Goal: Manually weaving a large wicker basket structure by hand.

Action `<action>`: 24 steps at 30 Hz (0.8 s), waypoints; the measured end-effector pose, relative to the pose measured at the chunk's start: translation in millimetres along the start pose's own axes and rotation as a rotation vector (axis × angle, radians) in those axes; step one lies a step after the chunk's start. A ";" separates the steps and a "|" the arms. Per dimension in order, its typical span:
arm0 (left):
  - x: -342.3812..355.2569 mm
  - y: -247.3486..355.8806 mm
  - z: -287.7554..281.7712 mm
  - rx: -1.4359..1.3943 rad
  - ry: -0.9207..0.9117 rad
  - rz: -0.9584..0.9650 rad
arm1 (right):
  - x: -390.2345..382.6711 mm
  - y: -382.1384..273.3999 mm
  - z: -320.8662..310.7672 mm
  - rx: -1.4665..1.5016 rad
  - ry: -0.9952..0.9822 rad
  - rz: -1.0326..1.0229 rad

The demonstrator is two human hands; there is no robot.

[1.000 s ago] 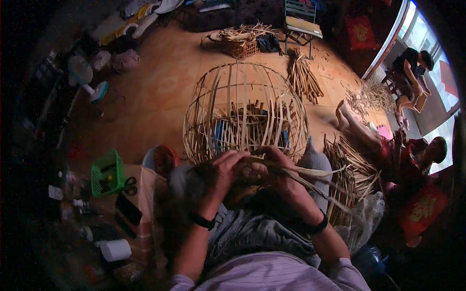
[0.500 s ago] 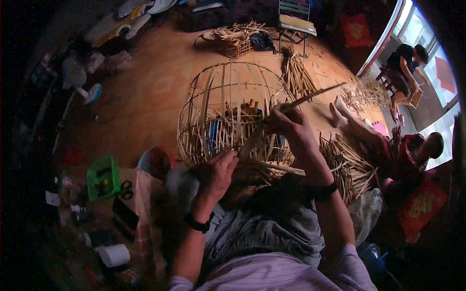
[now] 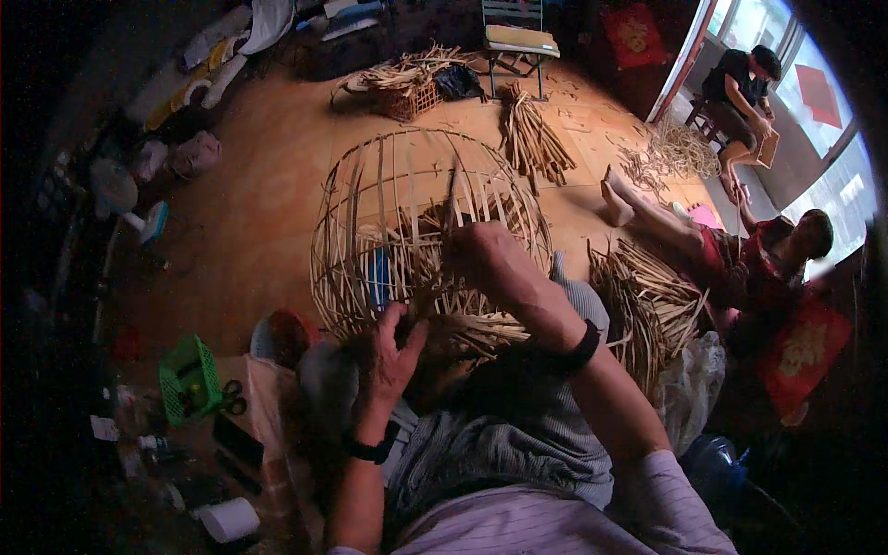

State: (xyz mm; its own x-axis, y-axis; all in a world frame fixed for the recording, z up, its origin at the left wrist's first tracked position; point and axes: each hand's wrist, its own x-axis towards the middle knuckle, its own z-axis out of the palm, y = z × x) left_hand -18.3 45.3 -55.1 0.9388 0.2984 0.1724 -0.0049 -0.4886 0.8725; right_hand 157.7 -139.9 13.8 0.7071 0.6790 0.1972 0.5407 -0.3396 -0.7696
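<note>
A tall openwork bamboo basket (image 3: 431, 131) stands in front of my knees, its upright ribs tied by thin hoops. Sticks and something blue (image 3: 378, 277) show through its bars. My right hand (image 3: 495, 264) is closed at the basket's near side, gripping a thin brown bamboo strip (image 3: 452, 190) that points up past the knuckles. Motion blurs the strip's lower part. Lower and to the left, my left hand (image 3: 390, 356) is by the basket's near bottom edge, thumb and forefinger apart. Whether its fingertips touch a strip is hard to make out.
Bundles of split strips lie right of the basket (image 3: 647, 296) and beyond it (image 3: 536, 139). A heaped basket (image 3: 412, 100) and a folding chair (image 3: 521, 42) stand farther back. Left are a green plastic basket (image 3: 188, 379), scissors (image 3: 234, 398) and a paper roll (image 3: 228, 521). Two people sit at right.
My right hand has moved left and down, and its strip has swung from slanting right to nearly upright. My left hand has shifted left and down, its fingers spreading. The whole view has turned slightly.
</note>
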 end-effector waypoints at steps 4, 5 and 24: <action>3.3 13.5 -3.8 0.104 -0.101 -0.181 | -0.5 0.8 26.5 -0.062 0.313 -0.242; 2.0 11.0 0.0 0.109 -0.027 -0.086 | 3.6 13.2 35.1 -0.147 0.358 -0.244; 9.2 6.6 31.7 -0.108 0.224 0.055 | -63.5 17.6 42.3 0.752 0.489 0.213</action>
State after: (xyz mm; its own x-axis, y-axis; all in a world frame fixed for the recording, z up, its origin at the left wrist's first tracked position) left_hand 1.2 18.8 -62.2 0.8362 0.4539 0.3078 -0.1021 -0.4226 0.9006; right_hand 103.1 -161.4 -38.0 0.9641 0.2423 0.1089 0.0593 0.2031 -0.9774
